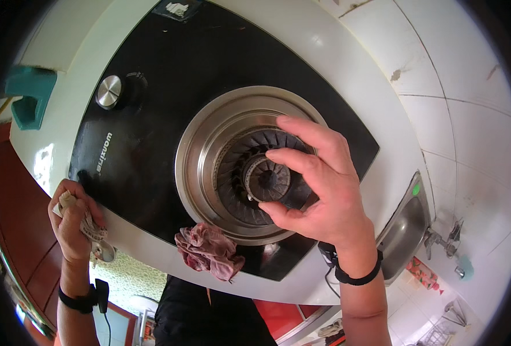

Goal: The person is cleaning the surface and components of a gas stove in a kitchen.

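Note:
My left hand [74, 225] is closed around a small squeeze tube [92, 228] bearing print, by the counter's front edge. Over the gas burner [238, 203] my right hand [324, 186] arches with thumb and index finger at opposite sides of the small round inner burner cap [267, 178]. Whether those fingertips press on the cap or hover just above it, I cannot tell. Around the burner runs a stainless steel drip ring [199, 160], set in the black glass cooktop [182, 56]. A crumpled pinkish-brown cloth [210, 252] lies across the cooktop's front edge, against the ring.
A metal control knob [109, 92] sits on the cooktop, left of the burner. At the far left is a teal plastic holder [32, 97]. The steel sink [407, 233] with its faucet [440, 242] lies to the right, along the tiled wall [476, 129].

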The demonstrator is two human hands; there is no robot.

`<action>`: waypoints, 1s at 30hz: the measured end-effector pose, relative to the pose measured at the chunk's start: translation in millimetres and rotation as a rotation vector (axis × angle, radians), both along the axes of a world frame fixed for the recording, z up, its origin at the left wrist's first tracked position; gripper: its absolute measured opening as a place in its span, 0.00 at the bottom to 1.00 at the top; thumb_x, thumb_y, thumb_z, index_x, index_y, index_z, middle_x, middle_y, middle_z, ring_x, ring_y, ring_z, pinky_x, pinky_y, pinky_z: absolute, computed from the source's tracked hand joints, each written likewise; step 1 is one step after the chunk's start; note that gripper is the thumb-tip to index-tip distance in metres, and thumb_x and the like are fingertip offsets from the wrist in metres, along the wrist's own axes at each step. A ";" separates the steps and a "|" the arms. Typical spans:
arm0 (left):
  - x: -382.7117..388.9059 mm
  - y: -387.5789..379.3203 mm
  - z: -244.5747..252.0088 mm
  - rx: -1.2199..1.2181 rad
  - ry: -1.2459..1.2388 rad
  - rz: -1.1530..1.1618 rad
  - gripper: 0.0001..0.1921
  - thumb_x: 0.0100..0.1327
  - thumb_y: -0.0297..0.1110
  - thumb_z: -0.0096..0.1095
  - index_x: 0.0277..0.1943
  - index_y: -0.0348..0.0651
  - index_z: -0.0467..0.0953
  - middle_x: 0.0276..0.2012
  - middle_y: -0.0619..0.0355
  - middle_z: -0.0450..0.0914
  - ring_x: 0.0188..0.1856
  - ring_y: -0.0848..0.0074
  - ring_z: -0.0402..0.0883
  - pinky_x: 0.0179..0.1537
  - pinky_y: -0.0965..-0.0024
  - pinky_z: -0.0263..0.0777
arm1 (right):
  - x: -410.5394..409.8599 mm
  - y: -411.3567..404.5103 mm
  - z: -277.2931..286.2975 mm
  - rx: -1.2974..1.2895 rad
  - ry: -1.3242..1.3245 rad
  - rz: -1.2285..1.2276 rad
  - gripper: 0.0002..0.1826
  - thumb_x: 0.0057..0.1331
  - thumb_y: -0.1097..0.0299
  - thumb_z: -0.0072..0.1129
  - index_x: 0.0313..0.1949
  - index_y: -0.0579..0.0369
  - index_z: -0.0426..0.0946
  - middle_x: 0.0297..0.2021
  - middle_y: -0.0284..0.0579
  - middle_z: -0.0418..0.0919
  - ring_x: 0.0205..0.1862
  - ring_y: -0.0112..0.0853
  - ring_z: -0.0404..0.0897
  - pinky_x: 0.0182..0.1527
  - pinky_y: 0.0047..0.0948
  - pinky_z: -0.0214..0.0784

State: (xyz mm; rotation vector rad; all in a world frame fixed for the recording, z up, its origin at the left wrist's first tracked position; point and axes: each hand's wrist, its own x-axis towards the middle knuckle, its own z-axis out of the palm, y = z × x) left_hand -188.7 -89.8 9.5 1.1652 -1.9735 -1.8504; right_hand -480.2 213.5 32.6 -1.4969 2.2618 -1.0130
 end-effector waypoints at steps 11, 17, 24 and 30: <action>-0.2 4.0 -2.4 0.069 0.009 0.064 0.12 0.64 0.41 0.60 0.41 0.41 0.73 0.21 0.58 0.79 0.20 0.80 0.75 0.24 0.76 0.68 | 14.4 34.7 2.4 -0.290 -0.695 -0.232 0.38 0.53 0.66 0.81 0.63 0.65 0.80 0.58 0.45 0.77 0.58 0.31 0.76 0.63 0.29 0.64; -2.5 6.7 -2.1 0.063 -0.022 0.088 0.13 0.64 0.42 0.60 0.40 0.41 0.73 0.21 0.59 0.78 0.21 0.80 0.75 0.25 0.76 0.68 | 23.4 44.4 8.9 -0.418 -1.314 -0.328 0.42 0.63 0.56 0.78 0.69 0.67 0.73 0.57 0.45 0.82 0.59 0.30 0.80 0.62 0.30 0.69; 0.2 6.7 -9.6 -0.010 0.051 0.062 0.18 0.76 0.50 0.57 0.38 0.43 0.70 0.19 0.61 0.75 0.18 0.82 0.72 0.22 0.78 0.64 | 27.1 50.7 7.4 -0.463 -1.465 -0.321 0.39 0.64 0.57 0.74 0.68 0.68 0.73 0.53 0.54 0.85 0.49 0.29 0.83 0.48 0.26 0.77; 0.3 6.3 -7.3 0.002 0.055 0.071 0.15 0.75 0.46 0.56 0.38 0.43 0.70 0.19 0.60 0.76 0.18 0.81 0.71 0.22 0.77 0.63 | 29.1 50.3 7.5 -0.472 -1.488 -0.303 0.37 0.64 0.60 0.73 0.68 0.68 0.74 0.53 0.56 0.85 0.42 0.27 0.83 0.45 0.24 0.77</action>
